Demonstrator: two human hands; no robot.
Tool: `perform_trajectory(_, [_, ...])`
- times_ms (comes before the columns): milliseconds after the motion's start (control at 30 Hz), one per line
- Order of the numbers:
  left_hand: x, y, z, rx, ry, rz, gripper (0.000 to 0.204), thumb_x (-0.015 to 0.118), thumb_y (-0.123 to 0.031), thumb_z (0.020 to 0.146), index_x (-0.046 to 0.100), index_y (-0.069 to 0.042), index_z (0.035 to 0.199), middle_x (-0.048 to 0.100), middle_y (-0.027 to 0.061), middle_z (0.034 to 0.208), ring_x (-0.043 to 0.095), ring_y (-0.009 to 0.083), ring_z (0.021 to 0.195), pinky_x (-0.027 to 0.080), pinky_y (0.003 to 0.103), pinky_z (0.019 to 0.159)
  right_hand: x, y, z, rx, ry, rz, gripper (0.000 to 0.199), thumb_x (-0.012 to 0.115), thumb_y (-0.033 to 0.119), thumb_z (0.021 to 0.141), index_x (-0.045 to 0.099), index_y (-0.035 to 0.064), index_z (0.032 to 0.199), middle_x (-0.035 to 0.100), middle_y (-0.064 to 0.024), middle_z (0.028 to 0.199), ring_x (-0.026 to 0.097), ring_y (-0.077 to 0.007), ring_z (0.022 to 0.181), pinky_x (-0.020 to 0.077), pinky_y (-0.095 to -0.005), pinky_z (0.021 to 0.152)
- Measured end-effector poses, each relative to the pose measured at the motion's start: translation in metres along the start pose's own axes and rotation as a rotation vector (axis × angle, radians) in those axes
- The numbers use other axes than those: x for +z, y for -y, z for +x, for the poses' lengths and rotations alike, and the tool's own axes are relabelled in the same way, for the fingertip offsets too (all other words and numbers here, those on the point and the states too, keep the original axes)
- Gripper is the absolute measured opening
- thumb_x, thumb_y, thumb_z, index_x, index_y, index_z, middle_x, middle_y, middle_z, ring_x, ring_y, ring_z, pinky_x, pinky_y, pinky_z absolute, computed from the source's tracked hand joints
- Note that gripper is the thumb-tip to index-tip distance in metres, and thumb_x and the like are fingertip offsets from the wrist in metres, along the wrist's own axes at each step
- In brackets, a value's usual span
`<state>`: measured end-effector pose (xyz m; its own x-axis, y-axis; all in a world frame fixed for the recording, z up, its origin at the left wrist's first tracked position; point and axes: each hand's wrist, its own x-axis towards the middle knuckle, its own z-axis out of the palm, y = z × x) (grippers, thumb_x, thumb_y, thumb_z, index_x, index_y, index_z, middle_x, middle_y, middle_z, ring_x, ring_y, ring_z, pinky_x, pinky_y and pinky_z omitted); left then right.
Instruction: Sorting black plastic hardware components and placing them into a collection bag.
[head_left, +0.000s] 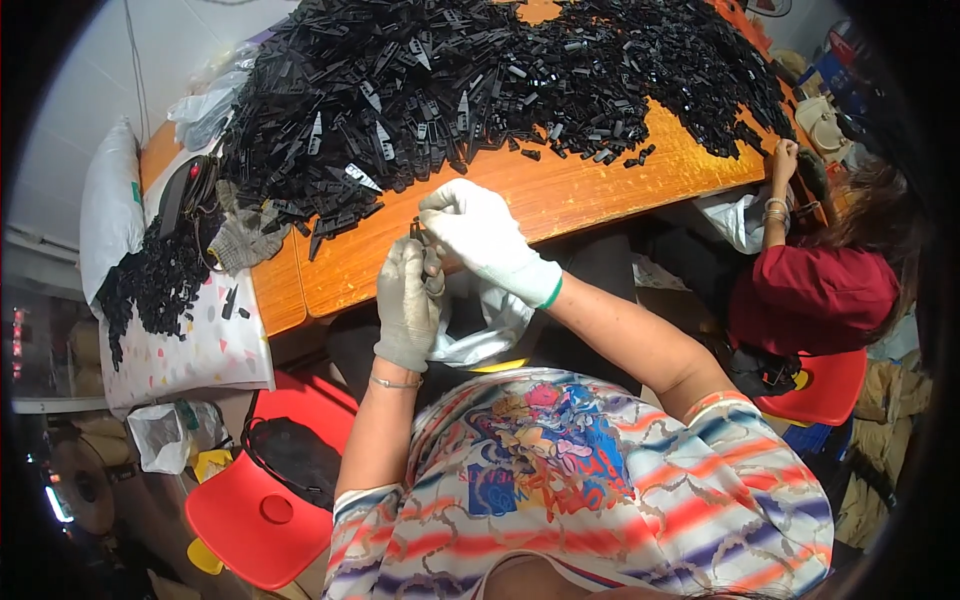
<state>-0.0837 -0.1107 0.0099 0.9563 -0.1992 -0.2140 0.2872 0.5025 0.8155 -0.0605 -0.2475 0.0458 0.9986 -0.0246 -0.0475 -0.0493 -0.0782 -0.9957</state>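
Both of my hands wear knitted work gloves and are held close together at the table's front edge. My left hand [408,305], in a greyish glove, is closed around a small black plastic piece [417,233] that pokes up between thumb and fingers. Just above and to its right, my right hand [485,235], in a whiter glove with a green cuff, has its fingers curled in a pinch. Whatever those fingertips hold, if anything, is hidden. Beyond my hands, a large heap of black plastic pieces [400,110] covers the far part of the orange wooden table [560,190].
A smaller pile of black parts [160,285] and a grey glove [245,235] lie on the patterned cloth [215,345] at left. A red chair [265,510] stands nearby. At right sits a person in a dark red top [815,295], one hand at the table edge.
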Motion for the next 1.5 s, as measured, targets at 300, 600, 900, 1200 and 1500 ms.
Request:
perform_trajectory(300, [0.005,0.000,-0.003,0.075,-0.072,0.255,0.016,0.042,-0.016,0.101,0.053,-0.005,0.103,0.049,-0.0028,0.070,0.042,0.0011,0.055,0.035,0.016,0.047,-0.001,0.008,-0.009,0.080,0.077,0.032,0.023,0.064,0.012,0.087,0.060,-0.0045,0.102,0.066,-0.0077,0.081,0.063,-0.0091,0.070,0.0537,-0.0254,0.062])
perform_trajectory(600, [0.000,0.010,-0.002,0.177,-0.125,0.485,0.022,0.044,-0.025,0.102,0.053,-0.008,0.092,0.045,-0.0055,0.066,0.037,0.0017,0.053,0.029,0.017,0.047,-0.007,-0.004,-0.001,-0.313,0.145,-0.680,0.023,0.062,0.020,0.086,0.062,0.0033,0.101,0.067,-0.0151,0.085,0.068,-0.0274,0.077,0.0543,-0.0377,0.070])
perform_trajectory(900, [-0.001,0.020,0.005,0.125,-0.162,0.520,0.027,0.042,-0.021,0.100,0.052,-0.004,0.081,0.043,-0.0035,0.062,0.038,0.0043,0.052,0.031,0.023,0.045,-0.006,-0.024,0.004,-0.526,0.258,-0.927,0.012,0.055,0.018,0.081,0.057,0.0066,0.084,0.062,-0.0171,0.072,0.063,-0.0388,0.069,0.0496,-0.0485,0.061])
perform_trajectory(1200, [0.018,0.012,0.026,-0.009,-0.117,0.369,0.026,0.047,-0.027,0.099,0.053,-0.007,0.083,0.038,-0.0058,0.061,0.032,0.0046,0.047,0.026,0.022,0.041,-0.017,-0.026,0.010,-0.370,0.103,-0.829,0.016,0.054,0.023,0.084,0.057,0.0078,0.091,0.063,-0.0184,0.075,0.063,-0.0400,0.073,0.0491,-0.0499,0.066])
perform_trajectory(1500, [0.007,0.005,0.010,-0.065,0.055,0.101,0.015,0.051,-0.018,0.098,0.054,-0.004,0.099,0.057,0.0026,0.080,0.048,0.0058,0.060,0.040,0.017,0.055,-0.055,0.000,0.012,-0.086,0.349,-0.141,0.030,0.061,0.027,0.088,0.067,0.0023,0.104,0.068,-0.0072,0.091,0.062,-0.0162,0.082,0.0492,-0.0308,0.074])
